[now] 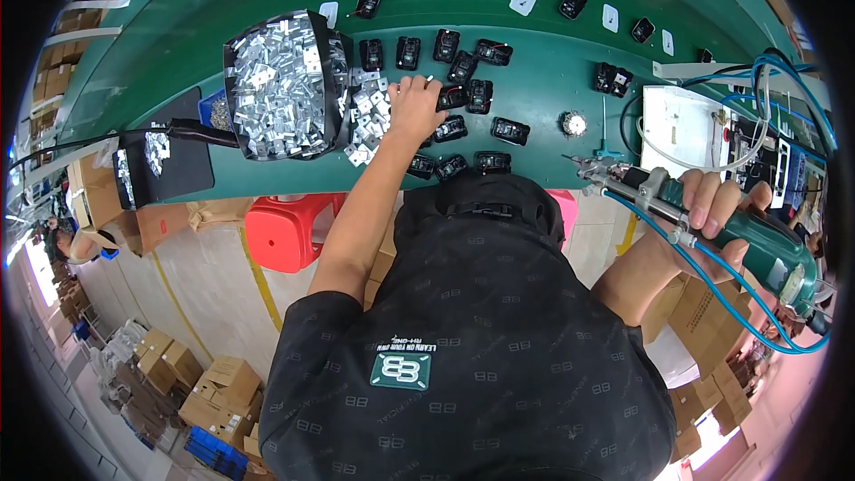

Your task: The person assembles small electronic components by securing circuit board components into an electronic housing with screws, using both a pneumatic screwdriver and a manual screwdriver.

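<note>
My left hand (415,109) reaches over the green table, its fingers and thumb closed around the near end of a small black plastic housing (452,98). Loose silvery metal plates (368,116) lie beneath and beside that wrist. More black housings (510,131) are spread around the hand, several of them close to my body. At the right, my right hand (712,214) is wrapped round a green powered screwdriver (757,245) with a metal front assembly and blue air hose (712,258). Its tip (574,158) points left above the table's near edge.
A black bin (337,80) heaped with metal plates stands left of my hand. Black housings and white covers (523,1) line the far ledge. A round pile of small screws (573,124), a T-handled hex key (606,138) and a white machine (672,125) sit to the right. A red stool (278,236) stands below.
</note>
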{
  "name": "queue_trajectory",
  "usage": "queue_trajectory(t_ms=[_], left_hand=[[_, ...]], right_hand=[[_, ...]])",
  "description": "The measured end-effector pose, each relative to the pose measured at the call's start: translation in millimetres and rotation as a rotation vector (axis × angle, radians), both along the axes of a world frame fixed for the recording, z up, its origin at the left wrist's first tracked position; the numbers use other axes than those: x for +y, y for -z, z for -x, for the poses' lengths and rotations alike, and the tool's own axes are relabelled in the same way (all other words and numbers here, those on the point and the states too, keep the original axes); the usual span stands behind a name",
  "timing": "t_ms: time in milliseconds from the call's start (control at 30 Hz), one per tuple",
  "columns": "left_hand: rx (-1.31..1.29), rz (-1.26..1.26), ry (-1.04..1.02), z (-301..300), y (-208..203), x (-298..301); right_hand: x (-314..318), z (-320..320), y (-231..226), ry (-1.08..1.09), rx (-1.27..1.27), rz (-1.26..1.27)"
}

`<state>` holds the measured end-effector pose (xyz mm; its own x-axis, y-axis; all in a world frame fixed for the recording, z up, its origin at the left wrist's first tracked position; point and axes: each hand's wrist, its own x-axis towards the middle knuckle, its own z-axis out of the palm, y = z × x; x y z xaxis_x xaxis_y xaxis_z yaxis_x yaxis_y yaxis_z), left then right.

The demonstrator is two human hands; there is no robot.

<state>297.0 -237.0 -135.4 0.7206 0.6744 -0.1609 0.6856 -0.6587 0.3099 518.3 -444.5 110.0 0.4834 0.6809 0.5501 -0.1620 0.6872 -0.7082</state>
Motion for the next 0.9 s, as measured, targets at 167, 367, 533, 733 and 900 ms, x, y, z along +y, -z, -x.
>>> queue_trajectory(t_ms=[167,367,533,733,900], left_hand=[[0.006,0.023,-0.011,1,-2,-1],[-0.075,-0.025,-0.029,4,-7,-5],[-0.176,-0.055,-0.078,9,-29,-11],[-0.303,0.027,-0.059,21,-54,-35],[-0.367,0.138,0.032,20,-59,-56]], right_hand=[[2,-4,0,-0.033,-0.005,0.034],[5,0,-5,0.025,0.002,0.075],[5,3,-1,0.048,-0.039,0.066],[4,-4,-1,0.058,-0.089,0.037],[-7,-7,-8,-0.007,0.006,0.007]])
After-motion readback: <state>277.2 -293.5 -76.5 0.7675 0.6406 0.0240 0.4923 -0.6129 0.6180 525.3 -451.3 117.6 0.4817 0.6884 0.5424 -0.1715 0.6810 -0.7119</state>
